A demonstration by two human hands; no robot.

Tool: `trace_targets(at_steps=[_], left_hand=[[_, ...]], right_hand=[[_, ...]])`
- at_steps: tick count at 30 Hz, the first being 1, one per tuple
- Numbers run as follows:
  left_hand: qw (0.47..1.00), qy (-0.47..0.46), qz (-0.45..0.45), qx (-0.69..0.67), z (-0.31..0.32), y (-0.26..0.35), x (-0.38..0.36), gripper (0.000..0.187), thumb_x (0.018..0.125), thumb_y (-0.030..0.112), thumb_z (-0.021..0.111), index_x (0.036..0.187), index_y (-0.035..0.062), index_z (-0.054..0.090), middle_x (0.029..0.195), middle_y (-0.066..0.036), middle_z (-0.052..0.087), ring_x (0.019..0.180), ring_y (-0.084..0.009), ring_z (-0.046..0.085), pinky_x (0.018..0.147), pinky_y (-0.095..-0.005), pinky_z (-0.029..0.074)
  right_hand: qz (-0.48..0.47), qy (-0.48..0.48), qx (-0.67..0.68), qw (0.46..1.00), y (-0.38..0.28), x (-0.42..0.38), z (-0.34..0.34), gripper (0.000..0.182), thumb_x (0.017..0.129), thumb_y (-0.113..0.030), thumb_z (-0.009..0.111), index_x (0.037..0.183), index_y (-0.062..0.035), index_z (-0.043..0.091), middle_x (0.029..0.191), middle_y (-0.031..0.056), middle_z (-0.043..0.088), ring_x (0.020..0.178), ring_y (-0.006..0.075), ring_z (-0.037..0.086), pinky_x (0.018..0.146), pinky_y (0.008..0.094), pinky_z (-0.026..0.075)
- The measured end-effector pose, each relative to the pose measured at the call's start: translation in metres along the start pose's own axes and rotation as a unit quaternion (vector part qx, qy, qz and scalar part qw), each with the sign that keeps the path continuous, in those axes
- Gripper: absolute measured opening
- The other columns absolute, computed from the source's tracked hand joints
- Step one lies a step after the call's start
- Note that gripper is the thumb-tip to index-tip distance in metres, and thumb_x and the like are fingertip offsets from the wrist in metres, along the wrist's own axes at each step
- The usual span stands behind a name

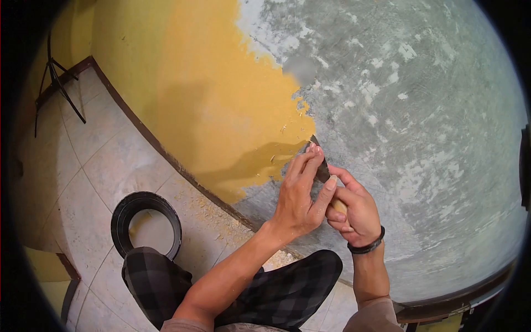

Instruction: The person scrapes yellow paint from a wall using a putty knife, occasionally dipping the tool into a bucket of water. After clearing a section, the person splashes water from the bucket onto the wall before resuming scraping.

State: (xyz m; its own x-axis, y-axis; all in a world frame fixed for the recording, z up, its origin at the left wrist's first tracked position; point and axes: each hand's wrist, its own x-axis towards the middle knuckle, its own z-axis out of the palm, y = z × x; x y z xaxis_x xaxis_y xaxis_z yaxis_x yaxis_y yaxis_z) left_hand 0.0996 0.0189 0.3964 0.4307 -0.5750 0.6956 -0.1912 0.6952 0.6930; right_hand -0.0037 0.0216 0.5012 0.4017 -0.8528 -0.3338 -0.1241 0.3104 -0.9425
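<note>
My right hand (pixel 355 211) is wrapped around the pale handle of a scraper (pixel 322 169), with a dark band on that wrist. The scraper's dark metal blade points up and left, its tip at the ragged edge of the yellow paint (pixel 238 105) on the wall. Against the blade, my left hand (pixel 301 193) presses its fingers close together, the thumb lying near the handle. Bare grey wall (pixel 420 138) with whitish patches spreads to the right of the paint. Small paint curls cling around the blade tip.
A black bucket (pixel 176 238) with pale contents stands on the tiled floor (pixel 91 182) at my left knee. Paint flakes (pixel 221 221) lie along the brown skirting (pixel 160 146). Thin black stand legs (pixel 63 91) rest at the far left. My crossed legs are below.
</note>
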Motion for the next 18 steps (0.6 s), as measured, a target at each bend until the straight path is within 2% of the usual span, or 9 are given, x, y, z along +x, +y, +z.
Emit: trace_targets(at_steps=[2, 4, 7, 9, 11, 12, 18], left_hand=[[0.999, -0.012, -0.009, -0.034, -0.003, 0.003, 0.004, 0.051, 0.091, 0.027, 0.049, 0.122, -0.0125, 0.045, 0.123, -0.031, 0.045, 0.117, -0.0443, 0.044, 0.101, -0.0433, 0.034], [0.999, 0.012, 0.03, 0.016, 0.002, 0.011, 0.006, 0.049, 0.09, 0.026, 0.051, 0.12, -0.0124, 0.047, 0.121, -0.031, 0.047, 0.115, -0.0448, 0.046, 0.099, -0.043, 0.036], [0.997, 0.057, 0.022, 0.037, -0.003, 0.002, 0.014, 0.05, 0.089, 0.026, 0.052, 0.119, -0.0126, 0.047, 0.119, -0.031, 0.048, 0.113, -0.0448, 0.047, 0.098, -0.0431, 0.037], [0.999, 0.051, 0.004, 0.009, -0.006, 0.006, 0.014, 0.051, 0.088, 0.027, 0.053, 0.119, -0.0129, 0.047, 0.119, -0.031, 0.048, 0.114, -0.0448, 0.046, 0.098, -0.0433, 0.036], [0.998, 0.007, -0.029, -0.056, -0.007, 0.015, 0.011, 0.051, 0.088, 0.027, 0.054, 0.119, -0.0132, 0.047, 0.119, -0.031, 0.048, 0.115, -0.0449, 0.046, 0.098, -0.0434, 0.036], [1.0, 0.014, 0.001, -0.028, -0.003, 0.013, 0.009, 0.051, 0.088, 0.026, 0.054, 0.12, -0.0134, 0.046, 0.119, -0.031, 0.048, 0.115, -0.0447, 0.046, 0.099, -0.0428, 0.036], [0.999, 0.014, -0.017, -0.046, -0.002, 0.008, 0.008, 0.052, 0.088, 0.026, 0.053, 0.121, -0.0137, 0.046, 0.12, -0.031, 0.047, 0.115, -0.044, 0.047, 0.099, -0.0434, 0.036]], right_hand=[[-0.023, 0.033, 0.004, 0.999, 0.0, -0.011, 0.012, 0.035, 0.092, -0.006, 0.044, 0.127, -0.0079, 0.043, 0.066, 0.0014, 0.048, 0.041, 0.0051, 0.036, 0.031, 0.0181, 0.024], [-0.015, 0.034, 0.009, 0.999, -0.004, 0.0, 0.008, 0.035, 0.092, -0.005, 0.043, 0.127, -0.0081, 0.042, 0.066, 0.0011, 0.048, 0.041, 0.0054, 0.036, 0.031, 0.0184, 0.024], [0.002, 0.024, 0.021, 1.0, -0.009, 0.011, 0.011, 0.036, 0.093, -0.006, 0.041, 0.129, -0.009, 0.04, 0.065, 0.0006, 0.047, 0.042, 0.0061, 0.037, 0.032, 0.0189, 0.024], [-0.001, 0.009, 0.018, 1.0, -0.01, 0.008, 0.02, 0.036, 0.094, -0.007, 0.042, 0.129, -0.0084, 0.039, 0.065, 0.0007, 0.047, 0.043, 0.006, 0.037, 0.032, 0.0187, 0.025], [-0.017, 0.027, -0.002, 0.999, -0.006, -0.003, 0.02, 0.035, 0.094, -0.008, 0.043, 0.129, -0.0075, 0.039, 0.065, 0.0011, 0.047, 0.042, 0.0062, 0.037, 0.032, 0.0188, 0.024], [-0.009, 0.035, 0.005, 0.999, -0.008, -0.003, 0.014, 0.035, 0.094, -0.008, 0.043, 0.129, -0.0071, 0.039, 0.065, 0.0014, 0.048, 0.041, 0.0063, 0.036, 0.031, 0.0189, 0.024], [0.0, 0.046, -0.011, 0.999, -0.011, 0.001, 0.014, 0.037, 0.091, -0.004, 0.043, 0.127, -0.0071, 0.039, 0.067, 0.0025, 0.049, 0.04, 0.006, 0.036, 0.03, 0.0193, 0.023]])
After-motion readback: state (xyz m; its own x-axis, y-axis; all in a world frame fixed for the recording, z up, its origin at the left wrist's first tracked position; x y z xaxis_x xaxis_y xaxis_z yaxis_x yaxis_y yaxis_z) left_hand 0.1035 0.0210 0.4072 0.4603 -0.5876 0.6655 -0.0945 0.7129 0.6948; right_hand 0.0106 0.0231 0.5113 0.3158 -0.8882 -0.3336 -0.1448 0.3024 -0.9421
